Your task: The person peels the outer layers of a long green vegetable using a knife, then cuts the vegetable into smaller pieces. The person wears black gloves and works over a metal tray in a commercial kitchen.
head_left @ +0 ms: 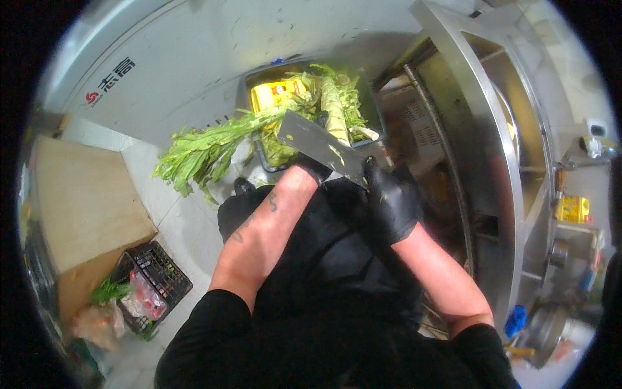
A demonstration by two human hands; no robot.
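pale floor tiles (pixel 188 227) run up to a white panel (pixel 214 52) with dark flecks across it, while a steel table (pixel 499 162) stands along the right, its edges curving toward the rim of the view. on the left, a beige board (pixel 84 201) lies near a black plastic crate (pixel 173 275) with plastic bags (pixel 144 298) and some greens by it.

the right hand (pixel 392 201), in a black glove, is closed around the handle end of a cleaver (pixel 321 148). its broad blade slants up and leftward from that fist, with bits of green stuck to the metal. the left hand (pixel 313 168), also gloved, lies mostly behind the blade, so i cannot tell whether its fingers grip anything.

just beyond the left hand sits a dark bin (pixel 374 115), holding a yellow package (pixel 275 94), loose greens and a pale green stalk (pixel 333 110). that stalk lies forward of both hands, with its lower end close behind the blade's upper edge. a leafy bunch (pixel 201 152) spreads from the bin's near left side over the floor, left of the left hand; where its stem ends is hidden by the blade.
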